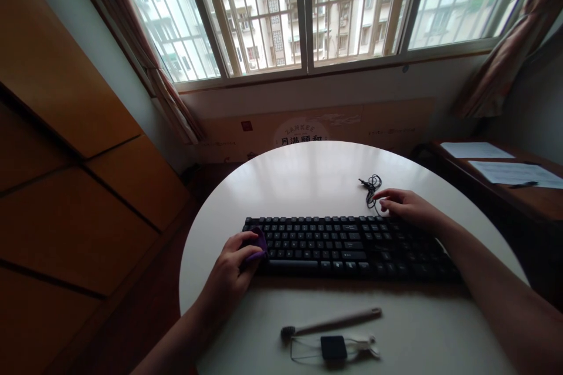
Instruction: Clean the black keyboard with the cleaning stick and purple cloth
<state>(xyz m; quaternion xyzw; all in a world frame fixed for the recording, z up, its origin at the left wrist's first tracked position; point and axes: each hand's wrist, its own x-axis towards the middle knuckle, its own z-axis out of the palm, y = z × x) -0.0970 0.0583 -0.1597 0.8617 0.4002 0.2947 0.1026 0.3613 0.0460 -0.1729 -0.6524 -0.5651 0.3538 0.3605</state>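
Observation:
A black keyboard (316,244) lies across the round white table. My left hand (237,258) is closed on a purple cloth (260,241), which looks folded and presses against the keyboard's left end. Over the keyboard's far right edge reaches my right hand (407,206), its thumb and forefinger apart beside a bundled black cable (373,188). Whether a fingertip touches the cable, I cannot tell. Nearer me lie a grey-handled brush (336,322) with dark bristles and a wire-framed tool (334,348) with a black square block in its middle.
The white table (281,181) has a rounded far edge. To the right, a brown wooden surface (543,202) bears papers (514,173) and a black pen (524,185). A wooden cabinet (118,181) stands at the left. Beyond the table are a printed cardboard panel (378,129) and a barred window.

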